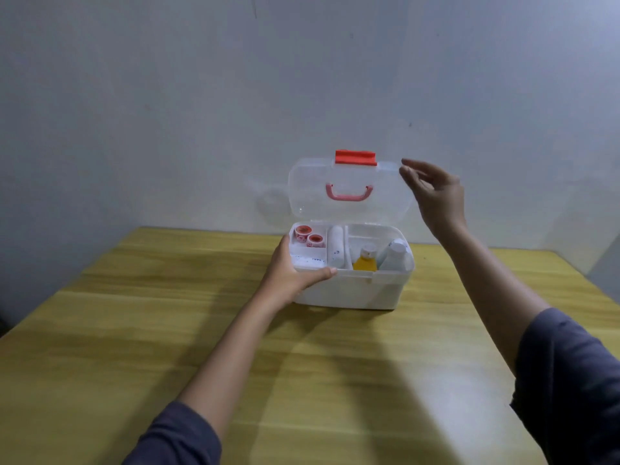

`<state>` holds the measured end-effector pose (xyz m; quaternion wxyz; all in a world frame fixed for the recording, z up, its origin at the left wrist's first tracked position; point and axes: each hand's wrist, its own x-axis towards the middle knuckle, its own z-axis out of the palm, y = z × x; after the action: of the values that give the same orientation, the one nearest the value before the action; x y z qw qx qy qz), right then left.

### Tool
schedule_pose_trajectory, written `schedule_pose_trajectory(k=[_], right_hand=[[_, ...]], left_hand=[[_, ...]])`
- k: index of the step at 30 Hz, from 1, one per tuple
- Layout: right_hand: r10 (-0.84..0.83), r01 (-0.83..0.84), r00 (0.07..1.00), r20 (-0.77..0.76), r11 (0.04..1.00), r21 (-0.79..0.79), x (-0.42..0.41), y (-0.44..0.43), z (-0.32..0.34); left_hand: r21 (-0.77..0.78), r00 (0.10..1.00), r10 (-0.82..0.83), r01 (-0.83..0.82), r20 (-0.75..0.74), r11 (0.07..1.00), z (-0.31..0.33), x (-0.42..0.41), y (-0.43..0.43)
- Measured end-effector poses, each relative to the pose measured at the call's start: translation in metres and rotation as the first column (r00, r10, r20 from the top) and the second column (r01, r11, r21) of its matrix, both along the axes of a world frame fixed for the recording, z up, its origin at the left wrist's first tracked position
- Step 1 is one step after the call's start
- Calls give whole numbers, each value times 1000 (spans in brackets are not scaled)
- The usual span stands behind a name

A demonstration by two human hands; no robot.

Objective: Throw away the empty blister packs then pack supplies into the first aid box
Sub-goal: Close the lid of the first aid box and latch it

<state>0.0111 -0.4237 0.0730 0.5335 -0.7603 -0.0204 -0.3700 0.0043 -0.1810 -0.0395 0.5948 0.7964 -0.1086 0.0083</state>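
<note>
From the head camera, the first aid box (349,290) sits at the centre of the frame on the wooden table (134,330), far from you and close to the wall. Its clear lid (349,189) stands upright, the red latch (355,158) at its top edge and the pink handle (349,193) showing through.

Your left hand (288,273) grips the box's left front corner, thumb laid along the front rim and fingers wrapped round the side. Your right hand (436,196), at centre right, is spread loose beside the lid's right edge, holding nothing; the fingertips (407,169) look to be just touching the lid's upper corner, though motion blur makes contact hard to confirm.

Inside, two red tape rolls (308,236) lie in the back-left tray compartment, a white roll (335,246) in the middle, and a yellow bottle (365,261) and a white bottle (394,253) stand on the right. No blister packs or loose supplies show on the table, so packing looks finished and closing likely comes next.

The risks are these: the bottles stand tall against the rim, so a lid brought down fast could catch a cap and fail to latch. Pushing from one corner could twist the lid off line. Your left thumb lies on the rim, right where the lid would pinch it.
</note>
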Motion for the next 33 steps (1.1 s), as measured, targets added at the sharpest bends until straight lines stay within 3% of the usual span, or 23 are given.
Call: schedule_pose_trajectory(k=[9,21,33], right_hand=[[-18,61,992,127,938,-340,-56,1,-63],[-26,54,996,81,929,-366,-78,5,-109],[-35,37,999,12,952,-305,-72,20,-94]], left_hand=[[-192,998,48,-41,30,981,0,-23,-6],[-297,997,-11,32,73,954,-22,-12,-2],[-236,992,24,6,122,972,-18,-25,-7]])
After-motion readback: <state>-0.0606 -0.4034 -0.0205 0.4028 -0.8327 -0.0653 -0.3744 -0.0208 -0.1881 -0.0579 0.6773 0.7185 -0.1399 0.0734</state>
